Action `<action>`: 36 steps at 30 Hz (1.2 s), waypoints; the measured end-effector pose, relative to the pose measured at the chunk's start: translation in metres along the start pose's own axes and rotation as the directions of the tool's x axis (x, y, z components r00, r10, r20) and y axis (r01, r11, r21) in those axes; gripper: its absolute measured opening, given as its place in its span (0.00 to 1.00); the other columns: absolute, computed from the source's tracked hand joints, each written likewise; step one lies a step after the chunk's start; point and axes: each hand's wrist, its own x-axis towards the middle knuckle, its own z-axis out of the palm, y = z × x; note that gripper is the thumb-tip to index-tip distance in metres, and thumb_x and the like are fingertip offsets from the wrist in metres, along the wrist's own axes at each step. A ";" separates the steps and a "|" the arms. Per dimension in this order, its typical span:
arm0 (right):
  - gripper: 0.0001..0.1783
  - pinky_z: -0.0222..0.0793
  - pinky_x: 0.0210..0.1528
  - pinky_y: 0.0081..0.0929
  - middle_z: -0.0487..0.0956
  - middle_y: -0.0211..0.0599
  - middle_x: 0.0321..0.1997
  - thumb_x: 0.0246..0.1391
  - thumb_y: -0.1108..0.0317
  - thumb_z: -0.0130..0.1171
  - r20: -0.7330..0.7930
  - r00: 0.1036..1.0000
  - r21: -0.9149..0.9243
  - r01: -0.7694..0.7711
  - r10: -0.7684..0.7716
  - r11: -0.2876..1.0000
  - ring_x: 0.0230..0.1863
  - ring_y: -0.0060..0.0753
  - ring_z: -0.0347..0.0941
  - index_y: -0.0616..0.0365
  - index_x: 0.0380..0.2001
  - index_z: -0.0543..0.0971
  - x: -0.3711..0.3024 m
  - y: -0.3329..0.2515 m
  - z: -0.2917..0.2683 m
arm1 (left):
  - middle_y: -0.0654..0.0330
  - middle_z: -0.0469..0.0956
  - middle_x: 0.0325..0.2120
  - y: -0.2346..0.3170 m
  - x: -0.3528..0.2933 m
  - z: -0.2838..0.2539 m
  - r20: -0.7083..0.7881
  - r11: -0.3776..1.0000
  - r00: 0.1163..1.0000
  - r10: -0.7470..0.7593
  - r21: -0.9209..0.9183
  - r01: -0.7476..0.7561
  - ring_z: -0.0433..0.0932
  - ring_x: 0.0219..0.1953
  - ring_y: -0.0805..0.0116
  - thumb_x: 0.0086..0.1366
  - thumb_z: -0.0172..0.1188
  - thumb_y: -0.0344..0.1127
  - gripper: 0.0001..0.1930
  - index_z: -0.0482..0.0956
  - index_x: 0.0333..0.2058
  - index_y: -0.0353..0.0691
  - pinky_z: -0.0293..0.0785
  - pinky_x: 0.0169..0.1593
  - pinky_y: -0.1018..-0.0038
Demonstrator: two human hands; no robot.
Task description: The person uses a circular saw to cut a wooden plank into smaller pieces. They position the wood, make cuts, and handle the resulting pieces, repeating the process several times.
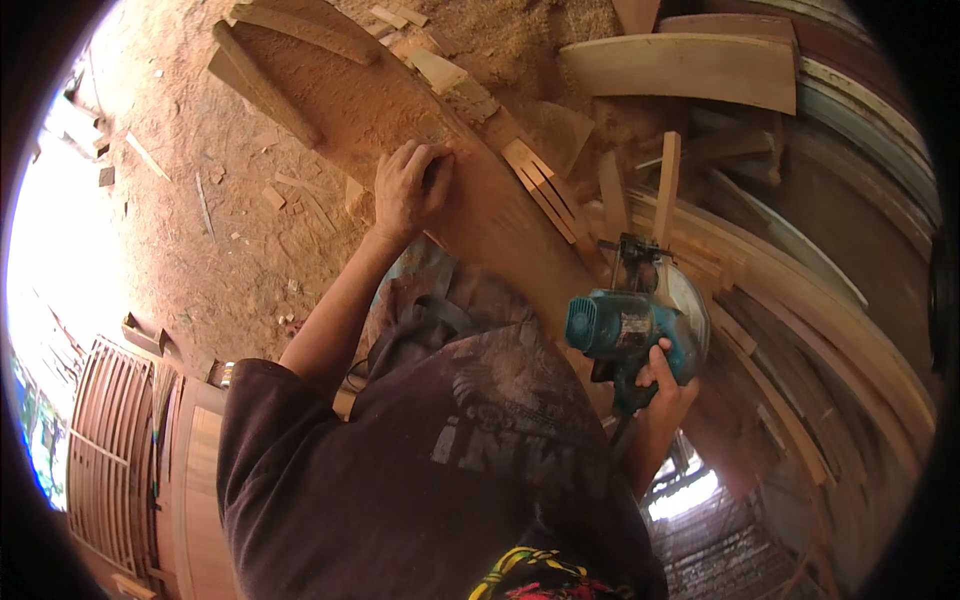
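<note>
My left hand [408,188] presses flat on a long reddish wooden plank [480,215] that runs diagonally from upper left to lower right. My right hand [668,385] grips the handle of a teal handheld circular saw [630,325], which sits at the plank's right edge. The saw's round blade guard faces right. My dark shirt fills the lower middle of the view and hides the near end of the plank.
Sawdust covers the ground [200,230], with small offcuts scattered on it. A pale curved board [680,68] lies at the top right, and curved wooden strips [800,300] stack along the right. A slatted wooden frame [110,450] stands at lower left.
</note>
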 end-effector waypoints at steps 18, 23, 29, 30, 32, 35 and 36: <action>0.15 0.66 0.31 0.24 0.78 0.33 0.27 0.54 0.79 0.69 0.073 0.994 -0.010 0.083 -0.082 0.997 0.25 0.24 0.70 0.65 0.46 0.82 -0.017 -0.022 0.016 | 0.61 0.79 0.31 0.007 -0.002 -0.006 0.078 0.996 0.993 0.083 0.040 -0.086 0.80 0.35 0.58 0.62 0.69 0.33 0.08 0.81 0.40 0.47 0.69 0.38 0.64; 0.15 0.66 0.31 0.24 0.77 0.33 0.28 0.57 0.79 0.67 0.056 0.989 -0.028 0.140 -0.138 0.990 0.24 0.23 0.69 0.66 0.48 0.83 -0.021 -0.007 0.010 | 0.57 0.80 0.33 -0.003 0.001 -0.002 0.079 0.992 0.992 0.103 0.060 -0.108 0.81 0.37 0.54 0.64 0.67 0.33 0.06 0.82 0.39 0.45 0.72 0.42 0.61; 0.17 0.66 0.32 0.22 0.77 0.31 0.29 0.54 0.76 0.70 0.127 0.953 -0.027 0.279 -0.274 0.960 0.26 0.22 0.70 0.66 0.47 0.83 -0.019 0.017 -0.018 | 0.59 0.85 0.36 -0.004 0.007 -0.011 0.145 0.945 0.969 -0.202 -0.229 0.232 0.84 0.40 0.68 0.72 0.65 0.37 0.10 0.83 0.44 0.37 0.77 0.45 0.71; 0.17 0.66 0.33 0.22 0.77 0.31 0.29 0.53 0.75 0.71 0.142 0.946 -0.037 0.299 -0.292 0.953 0.27 0.22 0.71 0.66 0.47 0.83 -0.020 0.020 -0.022 | 0.60 0.86 0.37 0.002 0.010 -0.014 0.151 0.855 0.934 -0.324 -0.375 0.357 0.82 0.41 0.75 0.74 0.64 0.38 0.12 0.84 0.46 0.34 0.77 0.47 0.76; 0.17 0.70 0.36 0.25 0.80 0.31 0.31 0.53 0.71 0.73 0.277 0.885 -0.034 0.399 -0.374 0.917 0.30 0.25 0.74 0.66 0.45 0.83 -0.017 0.028 -0.027 | 0.60 0.86 0.37 0.032 0.010 -0.030 0.034 0.912 0.967 -0.253 -0.325 0.251 0.83 0.41 0.74 0.74 0.64 0.37 0.12 0.84 0.46 0.33 0.78 0.47 0.75; 0.16 0.75 0.40 0.30 0.84 0.36 0.33 0.54 0.68 0.75 0.440 0.766 0.039 0.505 -0.469 0.862 0.35 0.28 0.79 0.63 0.43 0.83 -0.010 0.043 -0.023 | 0.58 0.86 0.37 0.105 0.010 -0.048 -0.074 0.957 0.995 -0.071 -0.288 0.047 0.84 0.40 0.71 0.71 0.66 0.34 0.10 0.84 0.45 0.34 0.80 0.47 0.72; 0.16 0.75 0.41 0.30 0.85 0.37 0.33 0.54 0.68 0.75 0.478 0.716 0.082 0.540 -0.509 0.837 0.36 0.29 0.81 0.62 0.43 0.83 -0.007 0.047 -0.020 | 0.58 0.86 0.37 0.135 0.007 -0.049 -0.081 0.955 0.996 0.026 -0.291 -0.048 0.84 0.41 0.71 0.70 0.67 0.33 0.10 0.84 0.45 0.33 0.79 0.47 0.72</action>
